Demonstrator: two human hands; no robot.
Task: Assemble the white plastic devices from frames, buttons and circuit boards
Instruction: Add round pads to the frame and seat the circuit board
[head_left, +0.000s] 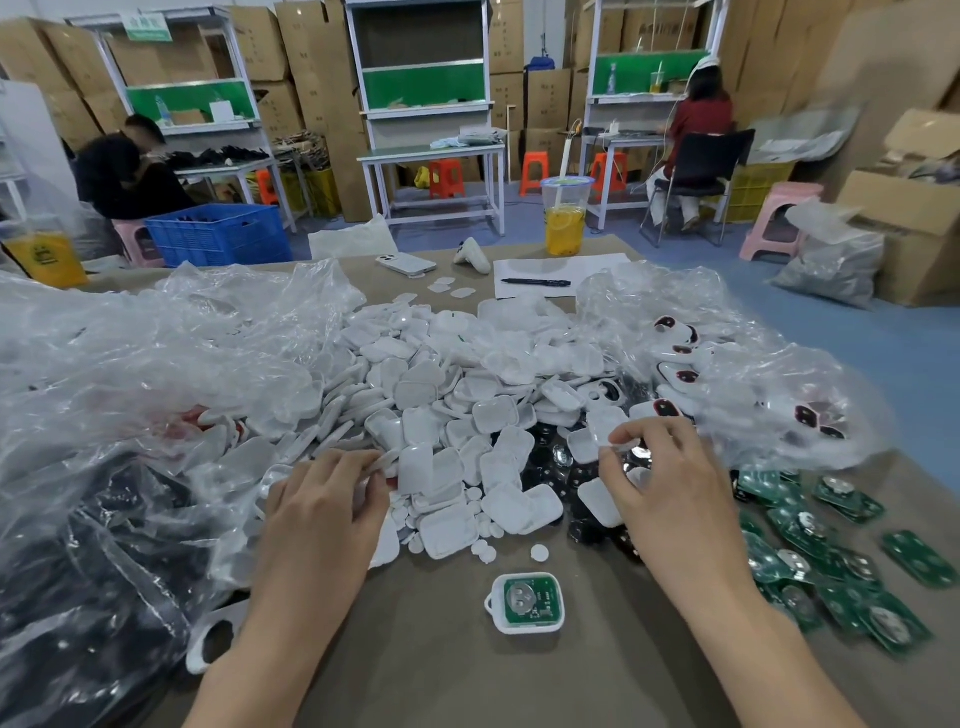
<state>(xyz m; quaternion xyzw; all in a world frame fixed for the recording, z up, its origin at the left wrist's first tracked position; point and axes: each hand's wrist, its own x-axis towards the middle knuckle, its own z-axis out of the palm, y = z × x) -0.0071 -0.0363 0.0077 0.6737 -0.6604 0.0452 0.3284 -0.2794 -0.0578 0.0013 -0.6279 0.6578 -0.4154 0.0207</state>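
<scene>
A big heap of white plastic shells (447, 395) covers the middle of the table. My left hand (322, 504) reaches into its near left edge and pinches a white piece (382, 462) with curled fingertips. At the heap's right edge my right hand (660, 478) pinches a white shell (605, 428). A white frame with a green circuit board inside (527, 603) lies alone on the table between my forearms. Several loose green circuit boards (831, 566) are spread at the right. Small white round buttons (485, 525) lie scattered below the heap. Black round parts (556, 467) sit under the shells.
Crumpled clear plastic bags (156, 374) fill the left side, another bag (753, 364) holds finished white pieces at the right. A cup of yellow drink (563, 218), a phone (406, 264), paper and a pen (535, 282) stand at the far edge. Two people sit at distant benches.
</scene>
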